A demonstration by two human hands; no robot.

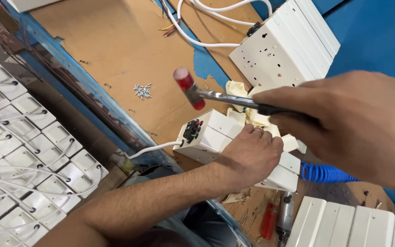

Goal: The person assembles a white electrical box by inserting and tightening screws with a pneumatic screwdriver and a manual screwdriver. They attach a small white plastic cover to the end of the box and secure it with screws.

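Hammer (189, 88), a small red-headed mallet, is hanging raised above the white switch box (234, 144) near the desk's (115, 45) front edge, the right hand (344, 128) keeping a closed grip on its handle. Left hand (250, 155) is pressing down on the box, fingers curled over it.

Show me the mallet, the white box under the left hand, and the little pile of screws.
mallet (189, 88), head view, red head
white box (211, 132), head view, top face
screws (142, 91), head view, middle of pile

hammer (189, 88): 1 | screw pile (142, 91): 1 | blue coiled hose (324, 173): 1 | red-handled screwdriver (269, 222): 1
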